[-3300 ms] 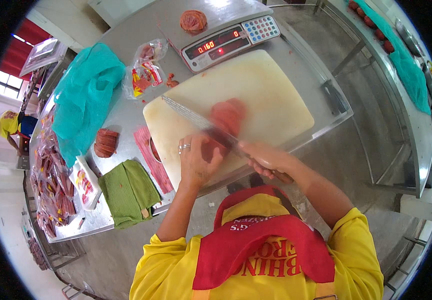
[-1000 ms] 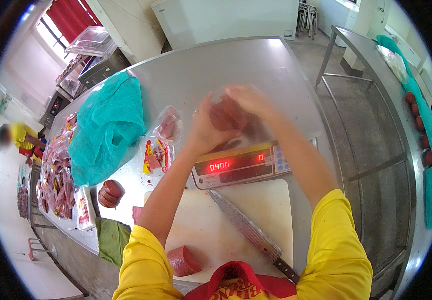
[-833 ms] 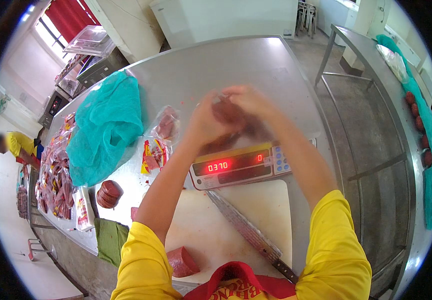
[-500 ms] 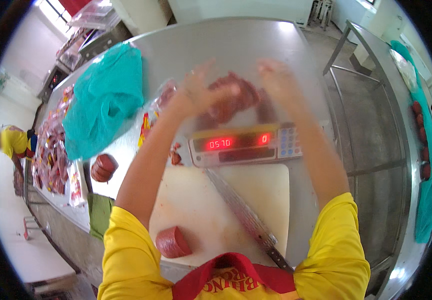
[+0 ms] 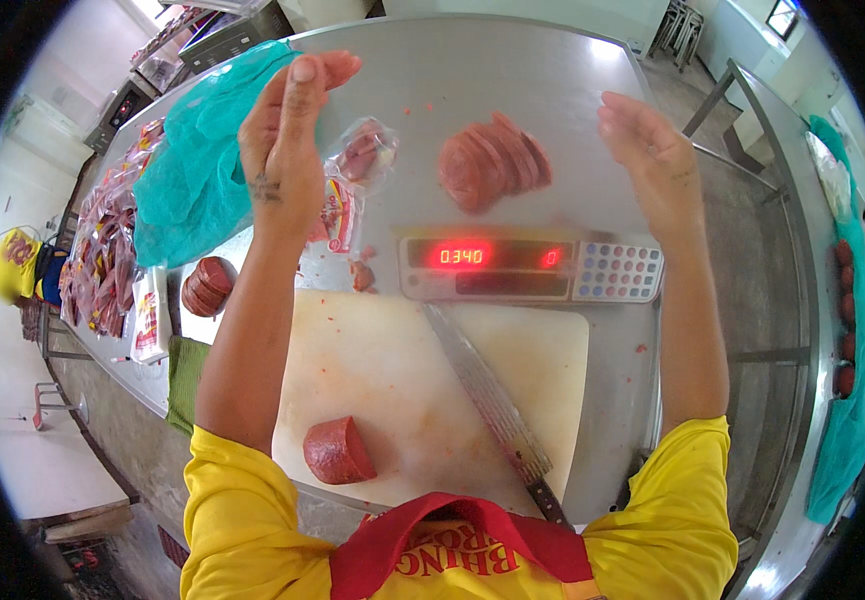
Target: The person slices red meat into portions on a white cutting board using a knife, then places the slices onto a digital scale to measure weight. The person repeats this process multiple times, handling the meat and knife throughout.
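Note:
A stack of sliced reddish sausage meat (image 5: pixel 492 163) lies fanned out on the steel surface behind a digital scale (image 5: pixel 532 268), whose red readout is lit. My left hand (image 5: pixel 292 135) is raised to the left of the slices, near the teal plastic sheet, with fingers stretched out and nothing held. On the other side, my right hand (image 5: pixel 655 160) hangs above the table's right part, fingers extended and touching nothing. Closer to me, a white cutting board (image 5: pixel 412 400) carries a cut chunk of the meat (image 5: pixel 339 450) and a long knife (image 5: pixel 492 390) lying diagonally.
The teal plastic sheet (image 5: pixel 207 165) partly covers a heap of packed meat (image 5: pixel 107 265) at left. Nearby lie a clear bag (image 5: pixel 362 150), another sliced piece (image 5: pixel 208 287) and a green cloth (image 5: pixel 187 380). A co-worker (image 5: pixel 22 265) bends at far left; a metal rack (image 5: pixel 742 200) stands right.
Both my hands have drawn away from the sliced meat, the left outward to the left and the right outward to the right. The scale's readout has changed.

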The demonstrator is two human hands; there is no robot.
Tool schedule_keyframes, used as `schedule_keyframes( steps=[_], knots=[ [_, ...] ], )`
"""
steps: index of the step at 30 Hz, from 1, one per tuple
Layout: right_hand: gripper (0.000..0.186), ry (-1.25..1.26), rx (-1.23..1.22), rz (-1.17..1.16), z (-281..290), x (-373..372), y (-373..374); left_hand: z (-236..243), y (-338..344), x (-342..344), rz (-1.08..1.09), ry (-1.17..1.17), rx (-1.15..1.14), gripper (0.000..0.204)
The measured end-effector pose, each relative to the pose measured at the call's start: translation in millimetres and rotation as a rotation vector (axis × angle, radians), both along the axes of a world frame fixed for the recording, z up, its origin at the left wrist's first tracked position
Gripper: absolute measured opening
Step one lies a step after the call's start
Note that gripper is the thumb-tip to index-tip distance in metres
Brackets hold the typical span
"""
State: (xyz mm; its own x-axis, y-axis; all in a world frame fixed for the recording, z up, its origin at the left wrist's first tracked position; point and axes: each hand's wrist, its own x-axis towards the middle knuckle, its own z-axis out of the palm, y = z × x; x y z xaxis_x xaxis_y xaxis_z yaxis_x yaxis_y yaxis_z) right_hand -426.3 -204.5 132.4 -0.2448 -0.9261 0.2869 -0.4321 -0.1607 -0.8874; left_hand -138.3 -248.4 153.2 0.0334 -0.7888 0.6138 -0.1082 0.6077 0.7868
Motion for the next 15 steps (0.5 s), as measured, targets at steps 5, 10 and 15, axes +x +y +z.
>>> schedule_keyframes(
  steps=[5,10,15],
  knots=[
    [0.034,0.047,-0.021,0.022,4,8,-1,-4,11,22,0.042,-0.021,0.017,0.045],
    [0.033,0.052,-0.032,0.066,-1,11,-7,-8,18,37,0.034,0.045,0.041,0.044],
    [0.033,0.077,-0.050,0.131,-16,11,-21,-14,21,48,0.011,0.114,0.104,0.044]
  ],
)
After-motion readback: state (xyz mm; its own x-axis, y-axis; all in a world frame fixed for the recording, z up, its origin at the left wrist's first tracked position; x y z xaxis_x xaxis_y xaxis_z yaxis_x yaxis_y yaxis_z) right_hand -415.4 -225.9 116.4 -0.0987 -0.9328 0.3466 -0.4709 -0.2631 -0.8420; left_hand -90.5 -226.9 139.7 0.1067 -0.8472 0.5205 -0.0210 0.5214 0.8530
